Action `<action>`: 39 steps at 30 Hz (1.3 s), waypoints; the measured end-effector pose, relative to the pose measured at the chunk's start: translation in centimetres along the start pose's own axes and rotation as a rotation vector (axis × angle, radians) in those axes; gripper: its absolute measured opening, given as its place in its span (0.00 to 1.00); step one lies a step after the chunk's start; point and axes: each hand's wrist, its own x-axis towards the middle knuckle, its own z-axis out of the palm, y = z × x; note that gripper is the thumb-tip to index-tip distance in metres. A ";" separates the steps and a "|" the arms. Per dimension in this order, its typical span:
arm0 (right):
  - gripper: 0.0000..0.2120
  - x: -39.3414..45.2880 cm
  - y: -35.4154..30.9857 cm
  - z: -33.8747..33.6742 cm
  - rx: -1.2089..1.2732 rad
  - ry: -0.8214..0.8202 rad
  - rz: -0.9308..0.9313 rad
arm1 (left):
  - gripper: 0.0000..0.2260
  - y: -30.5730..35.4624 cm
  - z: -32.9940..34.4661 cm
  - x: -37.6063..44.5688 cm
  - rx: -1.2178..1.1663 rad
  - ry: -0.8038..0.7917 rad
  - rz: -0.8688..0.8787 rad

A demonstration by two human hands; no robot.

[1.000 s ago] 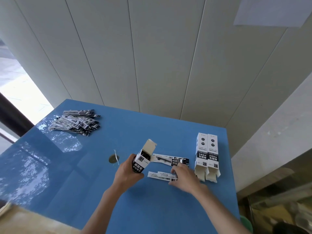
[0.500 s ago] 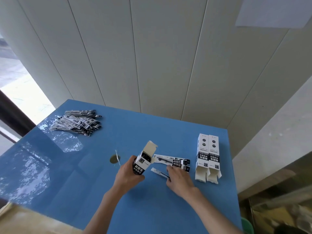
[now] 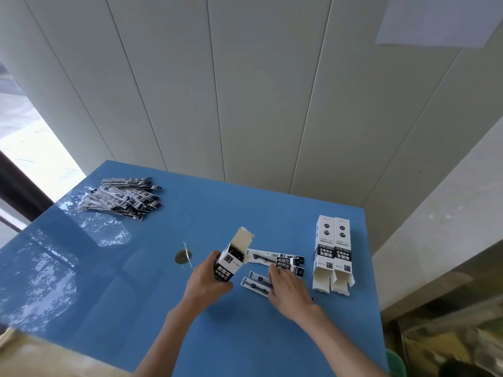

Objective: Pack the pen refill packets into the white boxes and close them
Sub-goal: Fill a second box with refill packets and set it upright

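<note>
Across the lower half of the view lies a blue table [image 3: 130, 308], its left part glossy with window glare, backed by a pale panelled wall [image 3: 245, 91] at twelve o'clock. A sheet of paper [image 3: 441, 20] is fixed to that wall at about one o'clock.

On the table at ten o'clock sits a loose pile of pen refill packets [image 3: 122, 198], well apart from the hands. At three o'clock of the table's middle, two white boxes [image 3: 333, 251] lie flat side by side, touching along their length, their near end flaps open toward the person.

Near the table's centre the left hand [image 3: 206, 281] has its fingers curled round a third white box [image 3: 231, 261], gripping its lower part and holding it tilted, the open mouth and raised flap pointing to about one o'clock. Dark packet ends show inside the mouth.

Just at three o'clock of that box, the right hand [image 3: 288, 289] lies palm down over a few loose refill packets [image 3: 275, 261] on the table. Its fingertips touch them, one packet [image 3: 255, 284] sticking out from under the fingers toward nine o'clock; whether the fingers pinch a packet or only press on it, I cannot tell.

At nine o'clock of the left hand there is a small round dark mark [image 3: 183, 257] on the table, with a thin white sliver [image 3: 187, 253] lying across it.
</note>
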 end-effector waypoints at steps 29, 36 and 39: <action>0.19 0.8 1.5 -6.4 1.360 0.098 0.369 | 0.19 1.1 0.3 0.9 -0.041 0.006 0.028; 0.13 0.3 2.8 -5.4 1.051 0.241 0.271 | 0.19 1.5 0.9 1.0 -0.029 -0.017 0.037; 0.06 0.2 3.3 -5.4 0.991 0.349 0.284 | 0.18 1.8 1.1 1.0 -0.035 -0.022 0.048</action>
